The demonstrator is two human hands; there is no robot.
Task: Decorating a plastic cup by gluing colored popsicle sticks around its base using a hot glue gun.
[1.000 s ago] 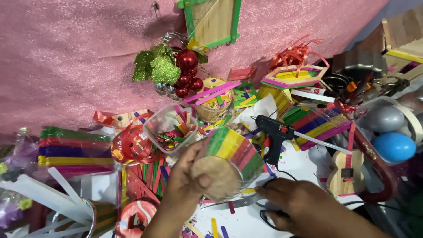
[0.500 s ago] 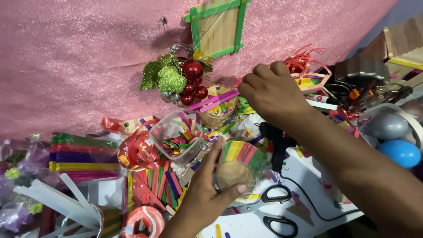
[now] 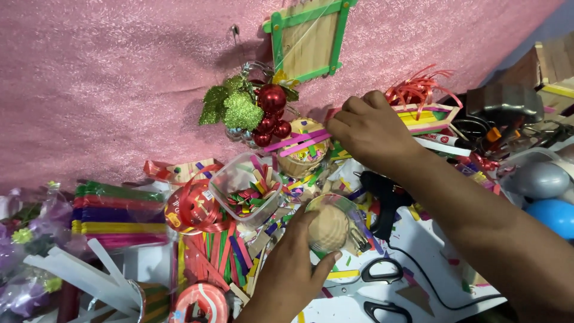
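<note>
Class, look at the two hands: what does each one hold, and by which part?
The left hand grips the round cup by its rim and side. The right hand reaches among pink sticks; its grasp cannot be told.

Two hands, one glue gun, one pair of scissors

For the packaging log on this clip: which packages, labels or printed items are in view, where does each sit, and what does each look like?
Ribbon spool: left of centre, round, red ribbon, printed red and yellow label on its face.
Clear plastic tub: beside the spool, squarish, holding coloured stick offcuts.
Glue tube: far right, behind the right hand, white, with red print.
Second spool: bottom edge, round, red and white.
No signs or screens.
</note>
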